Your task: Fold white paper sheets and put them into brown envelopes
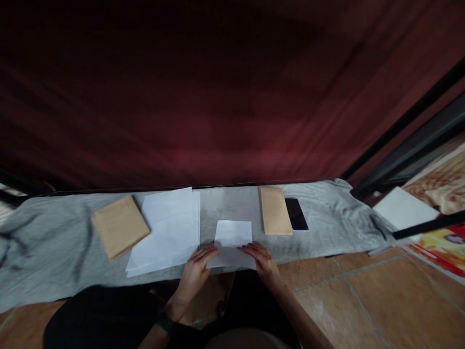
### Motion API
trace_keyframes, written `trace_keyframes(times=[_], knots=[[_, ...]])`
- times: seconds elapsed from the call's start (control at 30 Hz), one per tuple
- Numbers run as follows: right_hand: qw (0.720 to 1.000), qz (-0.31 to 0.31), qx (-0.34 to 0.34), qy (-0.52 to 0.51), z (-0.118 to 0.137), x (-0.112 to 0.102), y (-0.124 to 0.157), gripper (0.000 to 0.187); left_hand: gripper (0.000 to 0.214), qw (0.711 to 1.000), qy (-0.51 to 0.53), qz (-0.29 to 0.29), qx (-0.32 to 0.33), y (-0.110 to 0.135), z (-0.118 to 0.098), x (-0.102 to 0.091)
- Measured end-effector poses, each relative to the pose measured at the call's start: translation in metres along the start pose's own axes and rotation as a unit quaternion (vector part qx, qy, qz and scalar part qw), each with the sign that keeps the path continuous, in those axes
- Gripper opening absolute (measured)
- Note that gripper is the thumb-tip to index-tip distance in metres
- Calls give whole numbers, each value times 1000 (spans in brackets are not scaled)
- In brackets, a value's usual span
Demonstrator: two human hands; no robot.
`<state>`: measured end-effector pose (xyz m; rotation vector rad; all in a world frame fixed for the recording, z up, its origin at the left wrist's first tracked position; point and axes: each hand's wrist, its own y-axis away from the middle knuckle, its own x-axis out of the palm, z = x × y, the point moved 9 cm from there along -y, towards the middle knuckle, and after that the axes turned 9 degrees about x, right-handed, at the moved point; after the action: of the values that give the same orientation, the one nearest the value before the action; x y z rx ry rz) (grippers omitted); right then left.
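A folded white sheet of paper (232,235) lies on a grey cloth (327,228) spread on the floor. My left hand (196,269) rests on the sheet's near left corner, fingers bent and pressing down on it. My right hand (263,259) presses on its near right corner in the same way. Both hands touch the paper's near edge. A stack of plain white sheets (167,228) lies just left of the left hand.
A brown envelope (119,225) lies at the left, another brown envelope (275,211) at the right with a black phone (296,214) beside it. A dark red curtain (218,97) hangs behind. Tiled floor (363,300) and a white sheet (403,208) lie to the right.
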<state>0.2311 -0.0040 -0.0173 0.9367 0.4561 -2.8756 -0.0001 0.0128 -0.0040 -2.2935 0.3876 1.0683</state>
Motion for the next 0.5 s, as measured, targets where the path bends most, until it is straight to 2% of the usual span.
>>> trace_keyframes(times=[0.1, 0.13, 0.2, 0.3, 0.37, 0.43, 0.5], knots=[[995, -16, 52, -79, 5, -18, -10, 43, 26, 991, 76, -77, -73, -14, -4, -21], [991, -35, 71, -106, 7, -26, -15, 36, 20, 984, 99, -100, -106, -19, -4, -26], [977, -76, 113, -162, 10, -40, -27, 27, 23, 969, 143, -122, -160, -29, -6, -33], [943, -143, 202, -222, 7, -52, -45, 26, 27, 951, 194, -150, -191, -46, -8, -39], [909, -171, 246, -289, 3, -50, -54, 30, 28, 942, 220, -160, -197, -56, -5, -39], [875, -156, 283, -360, -2, -38, -58, 33, 28, 939, 231, -160, -197, -66, 3, -39], [849, -119, 315, -408, -8, -20, -54, 36, 28, 950, 207, -138, -189, -77, 12, -40]])
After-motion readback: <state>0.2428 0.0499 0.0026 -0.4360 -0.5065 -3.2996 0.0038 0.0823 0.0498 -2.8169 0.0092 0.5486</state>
